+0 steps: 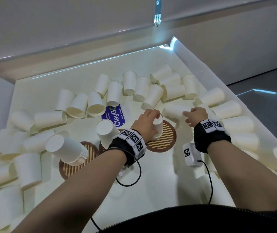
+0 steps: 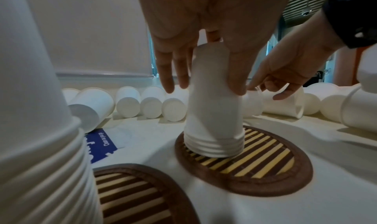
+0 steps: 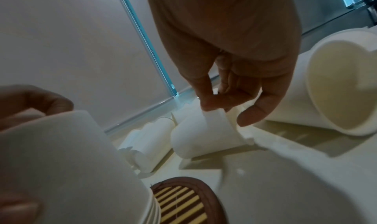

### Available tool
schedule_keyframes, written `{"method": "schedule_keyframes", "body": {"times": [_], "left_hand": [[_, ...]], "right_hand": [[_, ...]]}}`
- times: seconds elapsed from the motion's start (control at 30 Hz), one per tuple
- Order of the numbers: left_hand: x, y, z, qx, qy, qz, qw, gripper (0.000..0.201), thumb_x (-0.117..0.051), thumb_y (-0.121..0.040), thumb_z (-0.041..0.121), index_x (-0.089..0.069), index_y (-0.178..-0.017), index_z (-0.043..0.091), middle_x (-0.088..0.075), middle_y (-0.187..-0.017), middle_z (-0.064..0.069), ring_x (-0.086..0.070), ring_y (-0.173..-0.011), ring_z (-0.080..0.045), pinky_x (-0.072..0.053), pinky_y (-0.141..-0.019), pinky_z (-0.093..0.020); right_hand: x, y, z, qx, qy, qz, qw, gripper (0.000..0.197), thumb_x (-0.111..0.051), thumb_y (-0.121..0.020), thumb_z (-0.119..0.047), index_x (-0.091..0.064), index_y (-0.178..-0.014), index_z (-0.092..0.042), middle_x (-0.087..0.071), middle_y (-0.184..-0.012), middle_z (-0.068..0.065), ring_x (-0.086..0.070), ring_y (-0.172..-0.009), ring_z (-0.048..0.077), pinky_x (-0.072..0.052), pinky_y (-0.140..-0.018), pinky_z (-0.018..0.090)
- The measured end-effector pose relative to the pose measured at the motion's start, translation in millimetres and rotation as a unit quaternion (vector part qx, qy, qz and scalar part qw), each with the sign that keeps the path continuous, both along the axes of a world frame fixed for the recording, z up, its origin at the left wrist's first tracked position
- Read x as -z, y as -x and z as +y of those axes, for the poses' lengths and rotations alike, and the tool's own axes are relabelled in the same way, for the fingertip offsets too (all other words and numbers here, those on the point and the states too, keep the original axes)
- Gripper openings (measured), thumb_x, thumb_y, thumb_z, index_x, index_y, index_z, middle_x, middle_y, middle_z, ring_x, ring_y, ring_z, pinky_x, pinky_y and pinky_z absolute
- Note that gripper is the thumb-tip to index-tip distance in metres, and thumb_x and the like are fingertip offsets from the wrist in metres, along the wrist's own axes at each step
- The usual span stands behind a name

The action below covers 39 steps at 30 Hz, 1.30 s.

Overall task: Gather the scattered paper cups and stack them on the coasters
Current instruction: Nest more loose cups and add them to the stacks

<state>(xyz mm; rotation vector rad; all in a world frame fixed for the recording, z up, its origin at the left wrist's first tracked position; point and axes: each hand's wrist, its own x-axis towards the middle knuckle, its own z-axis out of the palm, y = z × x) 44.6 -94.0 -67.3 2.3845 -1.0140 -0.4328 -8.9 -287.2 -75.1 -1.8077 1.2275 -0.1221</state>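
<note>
My left grip [image 1: 148,122] clamped a short cup stack [image 2: 214,114], hiding its top; my right grip [image 1: 195,116] pinched a blurred cup [image 3: 206,139], centre frame.

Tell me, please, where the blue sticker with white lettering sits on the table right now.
In the head view the blue sticker lies flat near the table's middle, just left of the left hand, below a row of tipped cups.

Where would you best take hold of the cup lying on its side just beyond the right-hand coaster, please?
Probably at the rim of the lying cup, from above. It lies on its side with the open mouth toward the right hand, whose thumb and fingers already pinch that rim.
</note>
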Motion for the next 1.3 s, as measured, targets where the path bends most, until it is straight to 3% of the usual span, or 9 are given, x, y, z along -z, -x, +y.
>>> {"method": "schedule_keyframes", "body": {"times": [0.2, 0.3, 0.43, 0.57, 0.67, 0.93, 1.07, 1.23, 1.3], "left_hand": [[-12.0, -3.5, -9.6, -0.049, -0.003, -0.094, 0.994, 0.065, -0.073, -0.075, 0.040, -0.042, -0.127, 0.016, -0.038, -0.137, -0.005, -0.039, -0.125, -0.024, -0.038, -0.102, -0.040], [-21.0, 3.2, -22.3, -0.017, 0.155, -0.099, 0.983, 0.077, -0.075, -0.072, 0.044, -0.042, -0.132, 0.008, -0.042, -0.135, -0.011, -0.041, -0.125, -0.025, -0.036, -0.105, -0.035], [-38.1, 16.4, -35.7, -0.047, 0.258, -0.046, 0.964, 0.068, -0.072, -0.079, 0.038, -0.041, -0.133, 0.012, -0.047, -0.132, -0.006, -0.042, -0.121, -0.016, -0.035, -0.095, -0.017], [-46.9, 14.1, -34.5, -0.103, 0.266, -0.017, 0.958, 0.061, -0.070, -0.079, 0.042, -0.043, -0.127, 0.016, -0.051, -0.127, -0.001, -0.051, -0.113, -0.020, -0.046, -0.090, -0.030], [-48.6, 10.0, -31.1, -0.172, 0.282, 0.026, 0.943, 0.061, -0.072, -0.078, 0.040, -0.040, -0.126, 0.020, -0.054, -0.125, -0.002, -0.056, -0.108, -0.024, -0.050, -0.090, -0.035], [-48.0, 9.2, -24.9, -0.250, 0.293, 0.108, 0.916, 0.061, -0.070, -0.077, 0.047, -0.037, -0.125, 0.026, -0.059, -0.120, -0.005, -0.061, -0.103, -0.023, -0.052, -0.090, -0.040], [-53.7, 7.8, -26.8, -0.289, 0.311, 0.136, 0.895, 0.059, -0.069, -0.079, 0.044, -0.037, -0.125, 0.026, -0.060, -0.119, -0.005, -0.061, -0.101, -0.022, -0.051, -0.090, -0.036], [-62.1, 14.2, -34.0, -0.278, 0.330, 0.142, 0.891, 0.058, -0.069, -0.081, 0.042, -0.036, -0.126, 0.025, -0.059, -0.117, -0.004, -0.061, -0.089, -0.016, -0.047, -0.078, -0.025], [-64.5, 19.6, -34.7, -0.265, 0.330, 0.144, 0.894, 0.059, -0.069, -0.081, 0.041, -0.036, -0.127, 0.026, -0.057, -0.117, -0.001, -0.061, -0.084, -0.013, -0.047, -0.076, -0.024]], "right_hand": [[-29.6, 1.9, 1.4, 0.062, -0.049, -0.073, 0.994, 0.028, -0.046, -0.093, -0.018, -0.063, -0.108, -0.001, -0.057, -0.087, 0.014, -0.054, -0.078, 0.030, -0.048, -0.054, 0.031], [-46.7, 1.6, 6.5, 0.006, -0.093, -0.075, 0.993, 0.012, -0.046, -0.092, -0.010, -0.057, -0.092, -0.007, -0.054, -0.088, 0.013, -0.051, -0.078, 0.024, -0.043, -0.050, 0.024], [-58.0, 8.7, 21.9, -0.048, -0.177, -0.072, 0.980, 0.028, -0.047, -0.093, -0.014, -0.048, -0.065, -0.012, -0.045, -0.040, -0.001, -0.043, -0.033, 0.006, -0.042, -0.052, 0.023], [-44.3, 15.8, 15.7, -0.006, -0.047, -0.044, 0.998, 0.011, -0.055, -0.088, -0.023, -0.060, -0.092, -0.014, -0.060, -0.096, 0.010, -0.057, -0.085, 0.024, -0.047, -0.078, 0.034], [-30.4, 26.5, 5.7, 0.136, 0.105, -0.027, 0.985, 0.043, -0.058, -0.082, -0.015, -0.047, -0.124, -0.018, -0.038, -0.133, 0.017, -0.039, -0.120, 0.034, -0.039, -0.092, 0.038], [-1.5, 50.6, -1.5, 0.276, -0.036, -0.094, 0.956, 0.047, -0.046, -0.089, -0.006, -0.031, -0.133, -0.010, -0.046, -0.132, 0.021, -0.045, -0.092, 0.026, -0.030, -0.078, 0.029], [-20.7, 42.2, 2.7, 0.326, -0.026, -0.160, 0.931, 0.036, -0.038, -0.093, -0.007, -0.041, -0.129, -0.009, -0.052, -0.129, 0.020, -0.054, -0.105, 0.031, -0.031, -0.076, 0.028], [-47.2, 24.5, 29.3, 0.188, -0.101, -0.245, 0.946, 0.034, -0.035, -0.093, -0.003, -0.052, -0.121, -0.011, -0.051, -0.111, 0.007, -0.051, -0.086, 0.019, -0.042, -0.063, 0.021], [-55.4, 16.8, 43.1, 0.112, -0.170, -0.258, 0.944, 0.030, -0.039, -0.092, -0.001, -0.056, -0.114, -0.011, -0.057, -0.111, 0.009, -0.057, -0.097, 0.025, -0.049, -0.077, 0.030]]}}
